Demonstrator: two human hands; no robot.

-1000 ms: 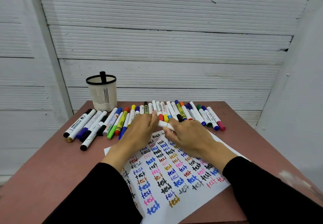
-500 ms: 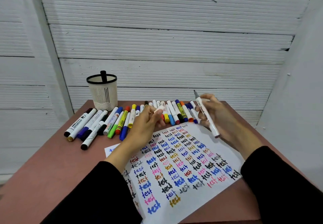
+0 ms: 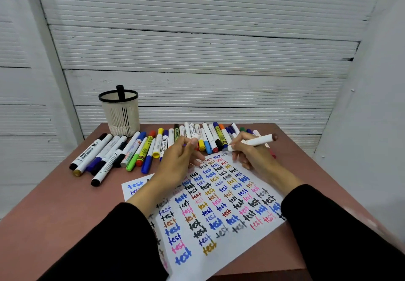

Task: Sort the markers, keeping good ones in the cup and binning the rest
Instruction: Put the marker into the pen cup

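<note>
The right hand (image 3: 252,155) pinches a white marker (image 3: 252,142), tip low-left over the paper (image 3: 219,204). The left hand (image 3: 179,160) pinches its cap (image 3: 197,137) nearby.

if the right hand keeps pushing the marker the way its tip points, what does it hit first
Most likely the white test sheet. The right hand holds the white marker with its tip aimed down-left at the sheet's top edge; whether it already touches is unclear.

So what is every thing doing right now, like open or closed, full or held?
White marker: uncapped, held, tip near paper.
Right hand: grips the marker.
Left hand: pinches the cap.
Cup: upright, one black marker inside.
Marker row: lying capped on table.
Paper: flat, covered in "test" words.
</note>
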